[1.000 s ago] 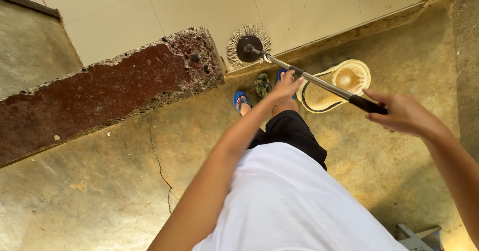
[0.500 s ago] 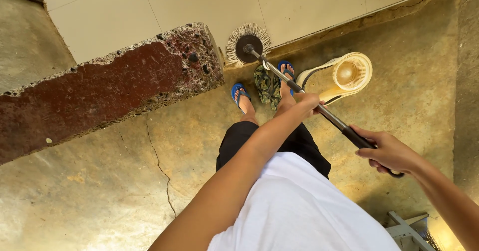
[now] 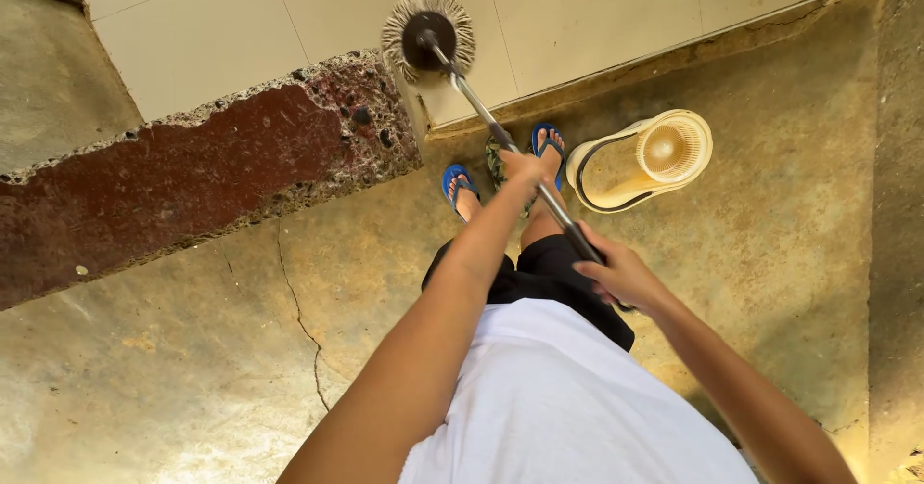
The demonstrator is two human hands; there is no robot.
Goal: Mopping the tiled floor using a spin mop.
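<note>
Two hands on spin mop pole [image 3: 481,114]: round mop head [image 3: 428,37] on pale tile past broken red step; left hand [image 3: 523,168] fingers wrapped mid-pole; right hand [image 3: 621,274] fingers closed on black grip; cream spin bucket [image 3: 640,162] right, on concrete floor.

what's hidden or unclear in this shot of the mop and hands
Head view:
- Mop handle: its top end is covered by the right hand.
- Left hand: fingers' grip underneath is hidden by the hand itself.
- Patterned sandals: mostly behind the left hand.
- Spin bucket: whether the trough holds water is unclear.
</note>
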